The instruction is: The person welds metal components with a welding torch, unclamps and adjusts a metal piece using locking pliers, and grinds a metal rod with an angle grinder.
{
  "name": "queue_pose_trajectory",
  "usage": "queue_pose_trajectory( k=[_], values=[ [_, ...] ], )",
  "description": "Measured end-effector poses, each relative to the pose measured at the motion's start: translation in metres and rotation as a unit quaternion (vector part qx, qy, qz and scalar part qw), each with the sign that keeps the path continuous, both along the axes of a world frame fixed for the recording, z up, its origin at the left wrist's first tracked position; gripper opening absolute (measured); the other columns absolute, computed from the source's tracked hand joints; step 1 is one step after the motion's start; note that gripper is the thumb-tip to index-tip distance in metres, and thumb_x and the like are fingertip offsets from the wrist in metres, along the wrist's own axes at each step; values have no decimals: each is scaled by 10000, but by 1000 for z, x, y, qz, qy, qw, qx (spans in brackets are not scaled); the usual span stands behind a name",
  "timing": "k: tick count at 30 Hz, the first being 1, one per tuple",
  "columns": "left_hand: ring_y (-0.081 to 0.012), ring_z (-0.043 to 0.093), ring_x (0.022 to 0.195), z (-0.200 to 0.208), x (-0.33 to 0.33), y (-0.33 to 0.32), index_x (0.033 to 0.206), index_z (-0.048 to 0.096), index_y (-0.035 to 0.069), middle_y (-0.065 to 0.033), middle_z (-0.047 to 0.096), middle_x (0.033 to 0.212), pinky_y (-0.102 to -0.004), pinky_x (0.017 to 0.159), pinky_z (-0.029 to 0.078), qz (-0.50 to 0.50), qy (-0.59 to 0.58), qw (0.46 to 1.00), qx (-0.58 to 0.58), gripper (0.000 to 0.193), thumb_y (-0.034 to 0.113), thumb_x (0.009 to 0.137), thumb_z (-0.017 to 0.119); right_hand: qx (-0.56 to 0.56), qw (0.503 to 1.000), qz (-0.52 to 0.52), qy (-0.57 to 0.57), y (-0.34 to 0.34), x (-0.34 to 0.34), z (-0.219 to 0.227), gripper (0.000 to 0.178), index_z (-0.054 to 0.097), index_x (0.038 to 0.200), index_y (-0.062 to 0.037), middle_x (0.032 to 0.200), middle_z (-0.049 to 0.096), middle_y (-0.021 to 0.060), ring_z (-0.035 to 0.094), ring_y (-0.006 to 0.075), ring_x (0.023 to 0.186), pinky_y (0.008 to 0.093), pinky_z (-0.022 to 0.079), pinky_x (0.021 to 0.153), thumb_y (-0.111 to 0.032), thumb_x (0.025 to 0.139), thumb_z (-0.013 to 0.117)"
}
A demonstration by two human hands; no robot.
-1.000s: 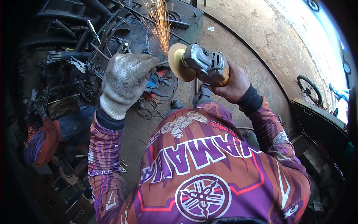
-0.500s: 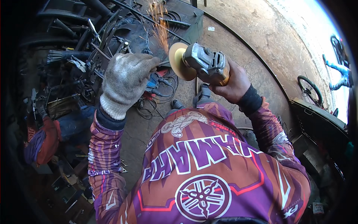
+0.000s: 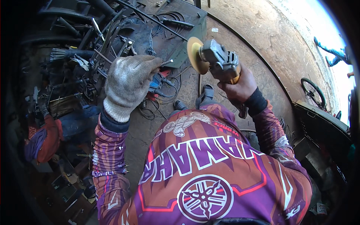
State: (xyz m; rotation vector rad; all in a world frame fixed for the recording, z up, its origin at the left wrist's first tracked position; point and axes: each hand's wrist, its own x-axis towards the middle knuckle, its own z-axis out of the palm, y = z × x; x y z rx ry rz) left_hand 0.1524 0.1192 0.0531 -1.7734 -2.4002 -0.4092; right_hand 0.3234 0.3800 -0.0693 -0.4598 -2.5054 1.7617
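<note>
My left hand [image 3: 126, 84], in a pale knitted glove, pinches a thin metal rod [image 3: 167, 62]. The rod's bright cut end sticks out past my fingertips toward the right; the rest is hidden by the glove. Bare, my right hand [image 3: 244, 85] is wrapped round the body of an angle grinder [image 3: 221, 60]. On the grinder's left side sits a round yellowish disc [image 3: 194, 52], apart from the rod's tip by a gap. No sparks fly from it.
Beyond my hands is a dark metal bench [image 3: 183, 11] with a long bar and coiled wire. Metal scrap and a bundle of stiff wires [image 3: 60, 55] crowd the left. A co-worker in red [image 3: 48, 138] is at far left. Cables [image 3: 165, 93] lie below; a bicycle wheel [image 3: 313, 92] stands right.
The grinder in my right hand has moved right and slightly up, away from the rod. The stream of orange sparks has gone. My left hand has shifted slightly right with the rod.
</note>
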Motion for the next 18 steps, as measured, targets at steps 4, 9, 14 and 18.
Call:
queue_pose_trajectory(
  k=[4,9,14,18],
  values=[
    [-284,687,817,4,13,5,1016,690,84,-101,708,926,-374,690,536,27,-38,999,16,241,53,777,701,-36,999,-15,-14,10,3,-14,535,587,1118,-24,965,675,105,646,211,878,343,517,812,-179,651,800],
    [-304,683,759,-8,59,29,1163,645,120,-155,689,877,-399,613,538,154,-166,966,-128,301,54,873,598,-51,998,-31,10,27,-14,-27,562,587,1112,-9,951,687,128,666,229,875,361,524,819,-229,647,814],
    [-366,655,871,-72,58,48,1043,650,70,-177,682,896,-425,749,522,143,-305,934,-122,198,73,887,528,-189,980,-37,51,37,-60,-42,444,590,1042,23,904,685,101,665,154,774,303,564,728,-174,703,798],
    [-277,662,980,-129,38,41,1087,652,37,-141,699,1010,-361,857,501,104,-430,871,-213,269,189,870,604,-121,987,-79,71,30,-91,-34,393,626,979,24,841,687,87,668,150,710,304,569,665,-217,723,801]
  ],
)
